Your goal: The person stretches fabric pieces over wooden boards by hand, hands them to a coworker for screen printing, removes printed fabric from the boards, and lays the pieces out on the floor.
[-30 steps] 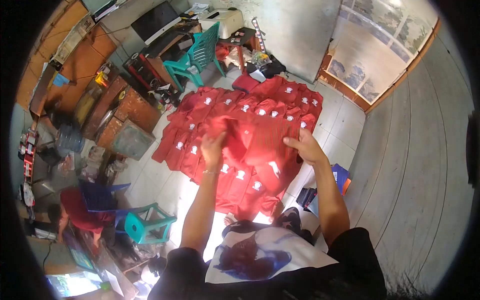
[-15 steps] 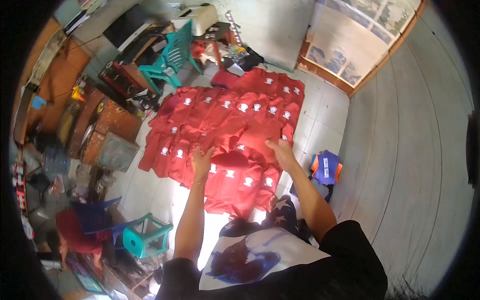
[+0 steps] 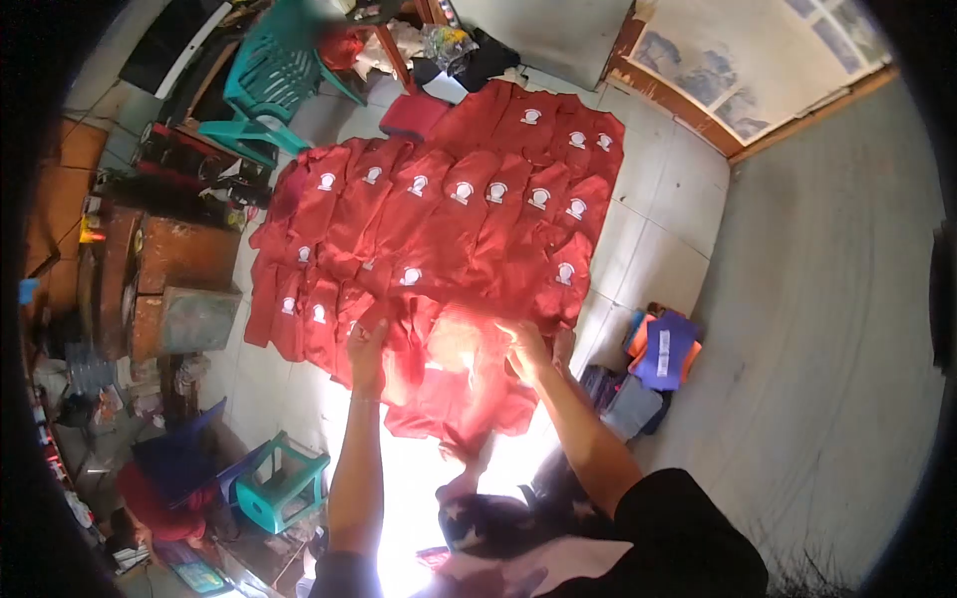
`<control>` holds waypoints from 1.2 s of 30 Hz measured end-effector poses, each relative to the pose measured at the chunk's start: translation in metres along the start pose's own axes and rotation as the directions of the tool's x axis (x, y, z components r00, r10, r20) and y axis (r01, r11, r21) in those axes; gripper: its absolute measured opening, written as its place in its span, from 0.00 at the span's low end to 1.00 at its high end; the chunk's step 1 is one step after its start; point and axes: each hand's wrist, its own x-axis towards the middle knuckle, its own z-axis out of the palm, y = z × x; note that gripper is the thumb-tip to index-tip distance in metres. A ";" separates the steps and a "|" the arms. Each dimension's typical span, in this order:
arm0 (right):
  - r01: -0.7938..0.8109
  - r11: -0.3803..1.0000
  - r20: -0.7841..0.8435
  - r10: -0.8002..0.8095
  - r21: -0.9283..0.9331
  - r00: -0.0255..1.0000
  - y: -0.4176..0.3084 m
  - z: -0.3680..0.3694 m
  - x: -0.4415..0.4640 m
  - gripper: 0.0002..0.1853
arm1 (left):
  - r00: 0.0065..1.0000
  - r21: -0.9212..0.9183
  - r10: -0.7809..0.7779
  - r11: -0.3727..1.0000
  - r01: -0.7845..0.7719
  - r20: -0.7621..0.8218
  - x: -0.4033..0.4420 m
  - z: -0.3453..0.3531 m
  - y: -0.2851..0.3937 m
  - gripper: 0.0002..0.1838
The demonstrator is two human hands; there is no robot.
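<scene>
My left hand (image 3: 367, 351) and my right hand (image 3: 525, 349) are closed on opposite sides of a red shirt (image 3: 454, 334), stretched between them. Strong light washes out part of its cloth. Beneath and beyond it, several red shirts (image 3: 439, 224) with round white emblems lie overlapping in rows on the floor. The held shirt covers some of those nearest my feet, so the ones under it are partly hidden.
A green plastic chair (image 3: 274, 85) and a dark red folded item (image 3: 414, 117) are beyond the shirts. A green stool (image 3: 282, 481) stands at left, near a person in red (image 3: 164, 503). Folded clothes (image 3: 666, 351) are piled by the right wall. Pale tiles (image 3: 653, 224) border the shirts.
Both hands have come down closer to my body with the red shirt, which now hangs in bright light. My view has shifted, bringing the laid-out shirts nearer.
</scene>
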 end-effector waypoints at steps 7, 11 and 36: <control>-0.262 0.918 0.220 0.201 0.299 0.955 0.031 -0.162 0.299 0.13 | 0.964 0.241 0.104 0.956 -0.165 0.247 0.232 0.185 -0.174 0.19; -0.256 0.951 -0.083 0.273 0.172 0.959 0.092 -0.268 0.466 0.18 | 0.974 0.540 0.149 0.813 -0.219 0.170 0.318 0.270 -0.280 0.23; -0.091 0.828 -0.183 -0.014 -0.554 0.983 0.091 -0.311 0.522 0.19 | 0.948 0.617 0.247 0.720 -0.319 0.203 0.254 0.209 -0.426 0.08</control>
